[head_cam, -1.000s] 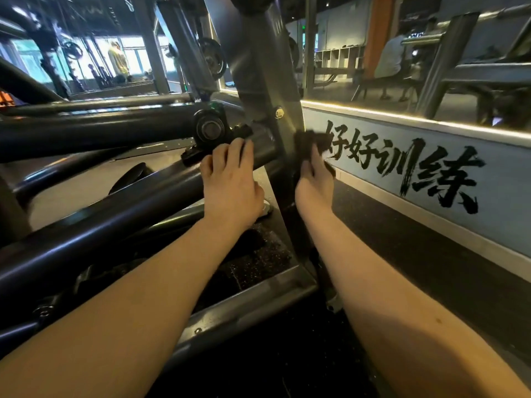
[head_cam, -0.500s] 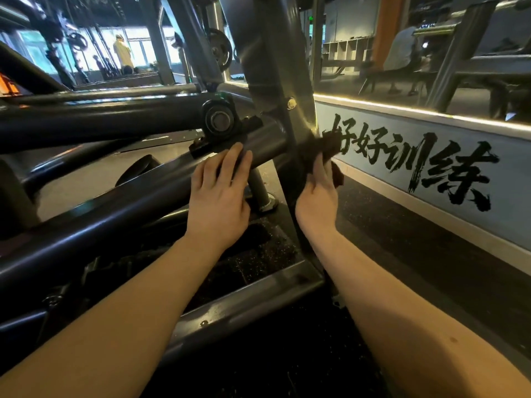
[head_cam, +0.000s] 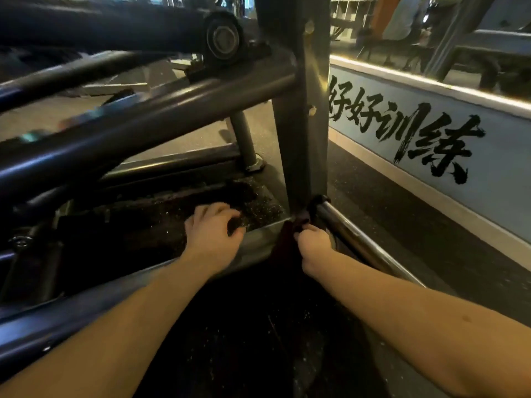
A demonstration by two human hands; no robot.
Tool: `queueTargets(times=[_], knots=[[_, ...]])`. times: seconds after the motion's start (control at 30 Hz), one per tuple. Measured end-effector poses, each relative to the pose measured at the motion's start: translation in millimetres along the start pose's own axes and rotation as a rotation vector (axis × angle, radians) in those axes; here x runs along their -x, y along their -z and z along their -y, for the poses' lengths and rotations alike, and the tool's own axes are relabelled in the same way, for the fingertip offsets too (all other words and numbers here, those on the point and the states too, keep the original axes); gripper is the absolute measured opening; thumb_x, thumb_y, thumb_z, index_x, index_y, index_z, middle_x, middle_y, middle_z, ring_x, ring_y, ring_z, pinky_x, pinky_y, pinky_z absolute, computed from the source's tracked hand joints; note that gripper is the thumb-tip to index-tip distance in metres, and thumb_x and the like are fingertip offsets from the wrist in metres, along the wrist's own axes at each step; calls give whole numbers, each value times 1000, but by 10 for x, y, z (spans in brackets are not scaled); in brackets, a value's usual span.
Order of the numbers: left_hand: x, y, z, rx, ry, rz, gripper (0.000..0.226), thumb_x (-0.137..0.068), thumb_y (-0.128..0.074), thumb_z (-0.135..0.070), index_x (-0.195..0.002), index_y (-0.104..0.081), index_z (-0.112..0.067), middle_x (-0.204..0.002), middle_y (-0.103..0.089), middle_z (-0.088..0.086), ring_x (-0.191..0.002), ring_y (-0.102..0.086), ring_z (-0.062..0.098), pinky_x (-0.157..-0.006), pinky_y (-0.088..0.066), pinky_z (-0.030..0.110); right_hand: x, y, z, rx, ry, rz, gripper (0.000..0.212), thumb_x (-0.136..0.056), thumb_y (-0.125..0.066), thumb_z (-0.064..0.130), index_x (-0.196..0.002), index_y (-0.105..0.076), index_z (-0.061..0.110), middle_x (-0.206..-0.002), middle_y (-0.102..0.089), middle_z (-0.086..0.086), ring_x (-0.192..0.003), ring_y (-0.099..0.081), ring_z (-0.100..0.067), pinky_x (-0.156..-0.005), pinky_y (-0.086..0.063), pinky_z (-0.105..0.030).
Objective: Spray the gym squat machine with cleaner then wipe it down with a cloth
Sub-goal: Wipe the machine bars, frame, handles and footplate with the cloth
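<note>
Head view, low angle at base of squat machine (head_cam: pixel 298 116). The point is on its grey upright post, which runs from 12 o'clock down to frame centre and meets a horizontal base rail (head_cam: pixel 258 239) just right of centre. Angled grey tubes cross the upper left, from 9 o'clock toward the post, with a round pivot bearing (head_cam: pixel 222 38) at about 11 o'clock.

Right hand (head_cam: pixel 314 248): just right of centre, at the foot of the post. Fingers curled shut around a dark cloth (head_cam: pixel 287 239), which is pressed against the joint of post and base rail; part of the cloth hangs below the rail. Cloth edges are hard to separate from the dark floor.

Left hand (head_cam: pixel 212 237): just left of centre, resting on the base rail, fingers bent over its far edge, thumb side toward the post. Whether it grips anything besides the rail: cannot tell.

A chrome bar (head_cam: pixel 359 239) runs from the post foot toward 4 o'clock, just beside the right hand. Blue wall panel (head_cam: pixel 502 156) with black brush lettering at 3 o'clock. Dark speckled floor mat (head_cam: pixel 244 340) at 6 o'clock, between the forearms.
</note>
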State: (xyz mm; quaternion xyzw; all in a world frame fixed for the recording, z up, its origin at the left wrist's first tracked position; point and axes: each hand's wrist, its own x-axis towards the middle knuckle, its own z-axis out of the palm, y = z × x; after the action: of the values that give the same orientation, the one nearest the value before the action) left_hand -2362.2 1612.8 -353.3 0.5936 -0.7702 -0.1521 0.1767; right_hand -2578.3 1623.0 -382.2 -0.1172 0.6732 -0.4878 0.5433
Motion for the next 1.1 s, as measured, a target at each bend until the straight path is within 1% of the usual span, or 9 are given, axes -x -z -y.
queueTargets(times=[0.07,0.13,0.23,0.37,0.5,0.67,0.83,0.97,1.1], knots=[[67,-246,143,294,198,133,32,-98,-59,-52,-125,-65,-36,-130,-59,-5,-119,-52,21,-108,-42,41,-58,-10,-135,-16,-86,43,35,-99,-56,5,-130,-64,17,-124,-64,-13,-112,-62,-38,-103,-50,-54],[139,-445,222,501,338,183,27,-99,-61,-51,-116,-70,-32,-115,-67,-3,-104,-60,18,-96,-49,35,-35,-40,-334,-49,-154,129,35,-97,-59,10,-131,-63,14,-125,-67,-16,-112,-65,-41,-101,-52,-56],[219,-691,316,721,493,225,29,-95,-64,-52,-110,-73,-29,-115,-72,0,-107,-65,22,-101,-50,40,47,-104,-589,-119,-239,270,34,-96,-58,17,-127,-68,8,-119,-73,-20,-109,-70,-40,-93,-57,-52],[277,-886,329,940,660,292,24,-100,-62,-40,-112,-71,-20,-110,-73,3,-107,-67,22,-90,-52,38,126,-140,-713,-25,-259,431,27,-101,-61,21,-122,-73,9,-116,-75,-16,-109,-71,-34,-97,-55,-48],[243,-912,290,1070,671,333,20,-95,-72,-34,-111,-76,-23,-108,-78,-1,-105,-70,19,-83,-53,35,95,-91,-661,180,-111,368,29,-96,-67,5,-123,-71,15,-109,-78,-14,-99,-76,-32,-92,-60,-50],[175,-868,106,963,601,342,11,-94,-72,-24,-104,-77,-22,-100,-78,1,-97,-71,20,-84,-55,35,202,27,-305,331,-21,361,27,-103,-58,12,-128,-67,17,-114,-76,-12,-103,-74,-29,-89,-61,-45],[99,-892,-218,1081,599,326,7,-97,-68,-17,-101,-73,-18,-95,-72,3,-84,-67,16,-74,-53,31,351,223,151,838,245,277,22,-107,-51,17,-121,-68,24,-112,-74,-5,-99,-73,-20,-83,-62,-37],[2,-952,-623,1174,490,319,8,-99,-65,-16,-106,-69,-12,-84,-68,4,-66,-62,12,-60,-50,26,518,564,656,1008,476,160,15,-106,-54,19,-110,-66,26,-104,-71,-1,-94,-70,-16,-74,-56,-31],[-151,-955,-1089,1255,497,345,9,-103,-60,-14,-110,-65,-14,-92,-71,4,-76,-65,13,-67,-54,26,383,901,1029,1274,902,53,14,-105,-53,19,-103,-67,19,-97,-68,4,-90,-65,-15,-84,-52,-40]])
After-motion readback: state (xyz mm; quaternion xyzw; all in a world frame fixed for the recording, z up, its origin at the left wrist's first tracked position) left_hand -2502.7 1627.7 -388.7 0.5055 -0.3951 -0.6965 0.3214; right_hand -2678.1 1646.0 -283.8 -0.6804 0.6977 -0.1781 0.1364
